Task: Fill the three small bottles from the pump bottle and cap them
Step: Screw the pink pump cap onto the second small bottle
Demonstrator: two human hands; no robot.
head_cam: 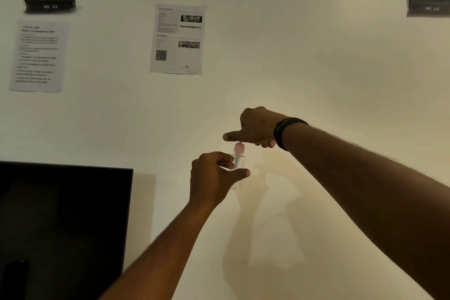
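Both arms reach out toward a pale wall, and between the hands sits a clear pump bottle with a pink pump head, held up in the air in front of the wall, right of centre in the view. The left hand grips the bottle's transparent body, its fingers curled round the near side and the thumb stretched across toward the right. The right hand comes from above: its forefinger is extended and lies on top of the pink head, while the other fingers are folded under the palm (whether the head is pressed down or only touched cannot be told). A dark band circles the right wrist. The bottle is so clear that its fill level cannot be read. On the wall, far left, hangs a printed sheet under a dark label; a second sheet with a QR code hangs near the middle, and another dark label sits at the far right edge. A black monitor fills the near left corner.
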